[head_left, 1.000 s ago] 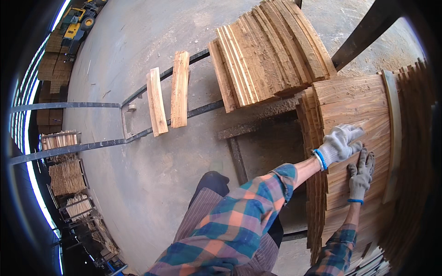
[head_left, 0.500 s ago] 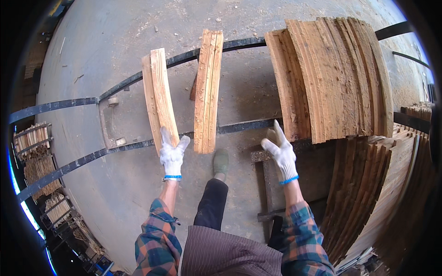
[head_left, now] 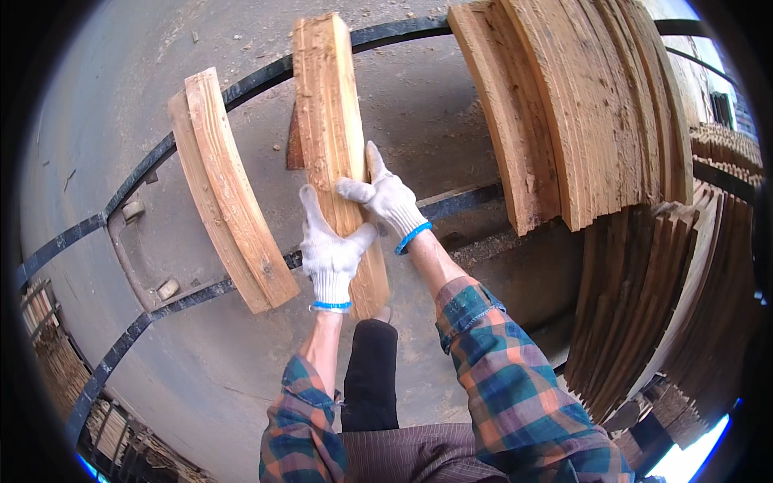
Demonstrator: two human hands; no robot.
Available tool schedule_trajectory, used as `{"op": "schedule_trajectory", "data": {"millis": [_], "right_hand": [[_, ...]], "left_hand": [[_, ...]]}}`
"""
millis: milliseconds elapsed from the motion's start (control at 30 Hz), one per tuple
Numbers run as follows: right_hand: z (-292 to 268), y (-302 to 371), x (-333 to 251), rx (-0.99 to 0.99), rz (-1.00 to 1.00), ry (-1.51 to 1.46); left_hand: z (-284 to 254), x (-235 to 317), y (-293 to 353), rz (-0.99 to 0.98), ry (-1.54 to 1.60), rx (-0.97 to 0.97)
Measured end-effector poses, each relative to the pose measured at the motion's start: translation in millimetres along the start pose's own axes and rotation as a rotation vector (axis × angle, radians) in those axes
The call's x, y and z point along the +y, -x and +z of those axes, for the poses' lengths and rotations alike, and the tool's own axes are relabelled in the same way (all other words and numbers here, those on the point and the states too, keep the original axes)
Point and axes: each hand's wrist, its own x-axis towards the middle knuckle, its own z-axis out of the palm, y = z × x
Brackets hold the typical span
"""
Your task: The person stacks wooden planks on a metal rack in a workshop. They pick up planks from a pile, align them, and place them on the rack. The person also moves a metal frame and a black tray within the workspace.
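- Left hand (head_left: 332, 251) and right hand (head_left: 394, 201), gloved, grasp the bundle (head_left: 326, 105), thumbs over it, fingers along opposite sides, seemingly to keep it together.
- Bundle: crosswise above the rails (head_left: 403, 30); contact unclear.
- Left of the bundle: a pair of boards (head_left: 239, 189), bridging the rails, apparently for support.
- Right of the bundle: a larger stack (head_left: 580, 105).
- No readable brands, labels or writing.

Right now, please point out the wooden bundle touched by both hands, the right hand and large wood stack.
Wooden bundle (head_left: 328, 129), head view: upward-facing side.
Right hand (head_left: 391, 199), head view: its gloved back.
Large wood stack (head_left: 592, 109), head view: ridged middle.
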Motion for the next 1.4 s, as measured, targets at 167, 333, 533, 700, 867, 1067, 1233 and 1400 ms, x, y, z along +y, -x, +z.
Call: {"op": "schedule_trajectory", "data": {"millis": [167,333,533,700,867,1067,1233,1400], "right_hand": [[-50,112,33,-0.139,0.145,-0.136],[-81,269,99,-0.346,0.239,-0.205],[-158,395,120,-0.390,0.350,-0.246],[-287,485,137,-0.138,0.167,-0.298],[-487,588,91,0.233,0.240,0.408],[-601,555,177,0.657,0.441,0.661],[-615,544,209,0.677,0.367,0.529],[-647,600,215,0.757,0.343,0.225]], "left_hand": [[9,50,148,-0.281,0.179,-0.074],[47,5,262,-0.677,0.837,-0.129],[60,20,369,-0.604,1.004,-0.520],[103,146,427,-0.407,0.986,-0.649],[147,262,461,-0.203,0.992,-0.693],[192,309,465,-0.044,0.962,-0.884],[209,332,466,-0.043,0.846,-0.919],[242,381,480,-0.021,0.810,-0.985]]}}
